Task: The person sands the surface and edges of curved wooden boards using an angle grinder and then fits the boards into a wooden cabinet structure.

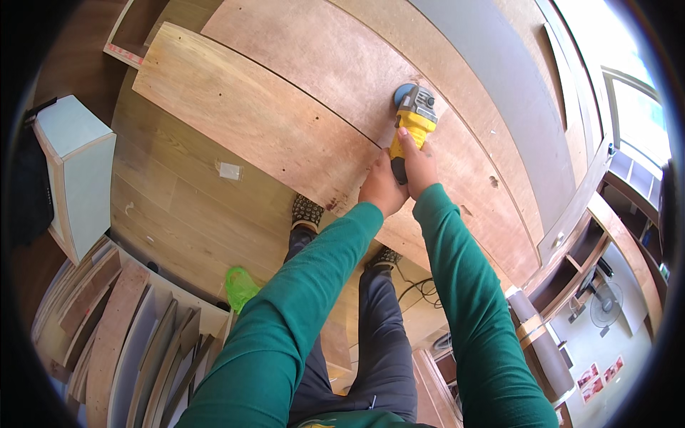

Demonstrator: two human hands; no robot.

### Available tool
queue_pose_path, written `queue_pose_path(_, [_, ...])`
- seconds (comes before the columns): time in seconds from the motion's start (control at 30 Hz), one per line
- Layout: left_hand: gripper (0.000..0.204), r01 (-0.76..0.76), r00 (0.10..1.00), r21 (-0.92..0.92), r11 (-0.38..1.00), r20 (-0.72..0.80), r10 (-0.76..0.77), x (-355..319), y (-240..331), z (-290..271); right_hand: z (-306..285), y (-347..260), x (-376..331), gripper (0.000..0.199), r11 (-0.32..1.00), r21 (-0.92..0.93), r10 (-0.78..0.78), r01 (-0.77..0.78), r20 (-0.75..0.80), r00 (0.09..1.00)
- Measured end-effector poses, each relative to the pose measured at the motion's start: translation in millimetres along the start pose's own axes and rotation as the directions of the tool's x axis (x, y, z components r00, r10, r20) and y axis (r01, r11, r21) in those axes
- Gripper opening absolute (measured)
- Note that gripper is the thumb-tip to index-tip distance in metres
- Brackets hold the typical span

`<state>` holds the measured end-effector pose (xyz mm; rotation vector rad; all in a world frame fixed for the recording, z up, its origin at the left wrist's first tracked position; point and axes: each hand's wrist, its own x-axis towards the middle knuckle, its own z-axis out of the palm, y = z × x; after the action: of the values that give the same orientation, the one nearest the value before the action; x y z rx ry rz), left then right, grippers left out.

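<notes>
Both of my hands are closed around a yellow and grey angle grinder (416,118) with a blue disc (404,93) at its far end. My left hand (384,184) wraps the rear of the body, near its black end. Just ahead and to the right, my right hand (417,160) grips the yellow housing, thumb along the top. The disc is over a reddish plywood panel (321,60); I cannot tell whether it touches. A lighter wooden board (221,96) lies alongside the panel, a dark seam between them.
Long curved boards and a grey panel (474,53) stretch beyond the work. Offcut boards (118,321) stand at the lower left, near a pale box (82,164). A green plastic bag (241,287) and a dark cable (424,289) lie near my feet. A fan (605,305) is at right.
</notes>
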<state>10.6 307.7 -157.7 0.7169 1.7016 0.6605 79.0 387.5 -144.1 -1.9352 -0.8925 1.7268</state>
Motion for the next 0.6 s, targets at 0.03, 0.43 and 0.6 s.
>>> queue_pose_path(0.03, [0.072,0.003,1.000,0.022,1.000,0.017,-0.003,-1.7,3.5,0.1,-3.3,2.9,2.4,0.049,1.000,0.018,-0.001,0.001,-0.019,1.000])
queue_pose_path(0.43, [0.075,-0.083,0.995,0.050,0.995,0.053,0.081,28.9,-0.4,1.6,-9.0,0.8,27.9,0.048,0.994,-0.074,-0.084,0.077,-0.097,0.992])
queue_pose_path(0.6, [0.072,-0.080,0.997,0.010,0.997,0.011,0.080,35.3,-1.6,-4.4,5.6,-8.7,27.6,0.049,0.989,-0.116,-0.100,0.087,-0.105,0.989])
